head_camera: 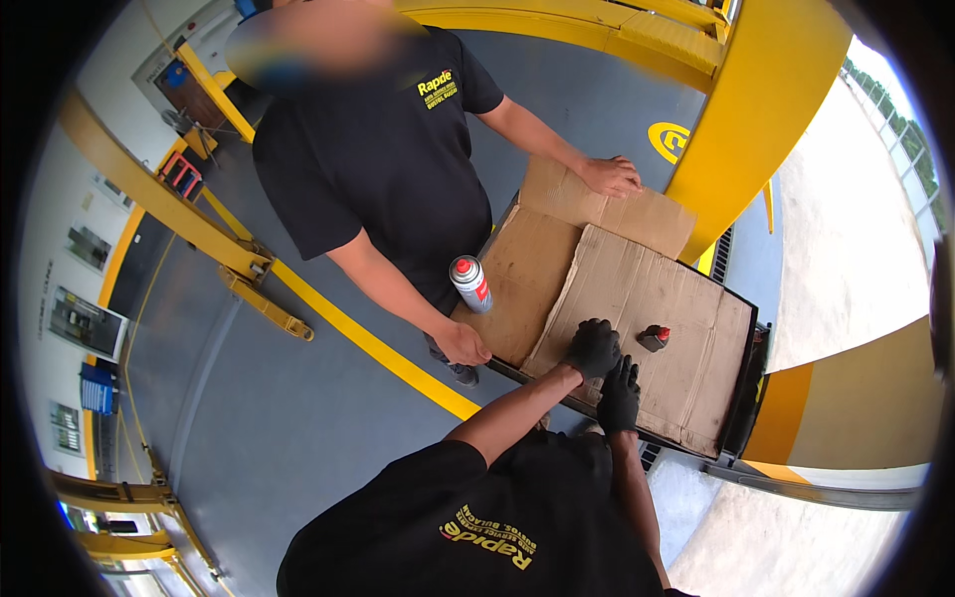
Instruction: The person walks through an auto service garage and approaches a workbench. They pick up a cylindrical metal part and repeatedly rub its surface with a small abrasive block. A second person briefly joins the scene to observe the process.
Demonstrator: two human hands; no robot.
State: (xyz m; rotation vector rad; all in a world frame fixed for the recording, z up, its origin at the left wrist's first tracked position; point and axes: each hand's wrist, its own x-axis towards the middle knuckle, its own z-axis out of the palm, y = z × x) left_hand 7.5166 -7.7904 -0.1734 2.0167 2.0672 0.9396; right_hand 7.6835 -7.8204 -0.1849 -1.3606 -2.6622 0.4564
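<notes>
My left hand [595, 348], in a black glove, is over the near edge of a cardboard sheet [634, 280], its fingers curled and its palm hidden. Close beside it on the right, my right hand [619, 395], also black-gloved, has its fingers stretched forward with nothing visible in them. The two hands touch or nearly touch. A small dark container with a red top [654, 338] stands on the cardboard, just beyond my right fingertips. Farther left, a spray can with a red nozzle [471, 283] stands upright on the same cardboard-covered cart [746, 358].
A co-worker in a black shirt [373, 164] stands across the cart, one bare hand [464, 343] at its left edge and the other [612, 177] on a cardboard flap [597, 205]. A yellow lift post [761, 112] rises close behind the cart. A yellow line [373, 343] crosses the grey floor.
</notes>
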